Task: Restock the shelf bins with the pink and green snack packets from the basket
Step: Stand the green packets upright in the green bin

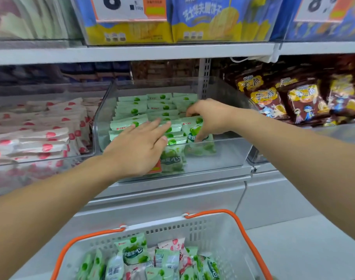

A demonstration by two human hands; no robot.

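Both my hands are inside the clear middle shelf bin [229,152], which holds rows of green snack packets [132,110]. My left hand [138,146] lies flat with straight fingers on the front rows of green packets. My right hand [211,116] pinches an upright green packet [193,129] at the right end of the rows, thumb low on its front. The bin to the left [51,158] is filled with pink snack packets [45,138]. Below, the white basket [192,225] with orange handles holds a loose mix of green packets [134,253] and pink packets [172,244].
Brown snack bags [297,102] fill the bin on the right. Blue and yellow bags [203,19] and price signs stand on the shelf above. A grey shelf ledge [172,190] runs below the bins. The right front part of the middle bin's floor is bare.
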